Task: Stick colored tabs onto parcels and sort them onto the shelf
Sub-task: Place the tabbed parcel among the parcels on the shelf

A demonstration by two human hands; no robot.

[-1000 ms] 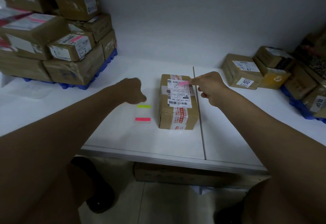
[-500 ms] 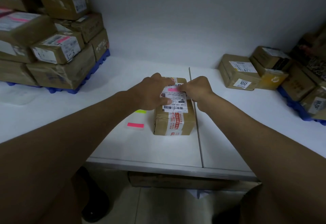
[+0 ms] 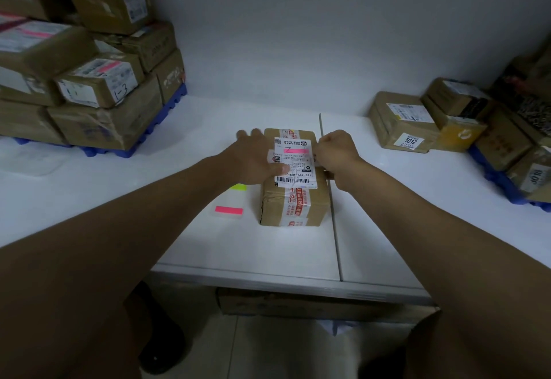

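A brown parcel [image 3: 293, 181] is seen lying flat on the white table [image 3: 208, 128], near its front edge and just left of the seam between the two tabletops. A pink tab [image 3: 295, 150] is already stuck across the upper part of the white shipping label [image 3: 293, 162] on the parcel's top face, so the tabbing of this box can be judged done or nearly done. The left hand [image 3: 253, 158] is laid against the parcel's left side with its fingers extended past the far corner and its thumb pressed flat on the label; nothing is gripped by it. The right hand [image 3: 335, 150] is held at the parcel's right edge with its fingers curled, touching the label's edge; whether anything is pinched between them cannot be told. Just left of the parcel, a pad of pink tabs [image 3: 229, 210] and a yellow-green pad [image 3: 238, 187], partly hidden by the left wrist, are left on the table. What remains, by judgement, is for the parcel to be lifted and sorted. Several boxes in the stack on the left [image 3: 98, 80] already carry pink tabs, while on the boxes at the right [image 3: 402, 122] none can be made out.
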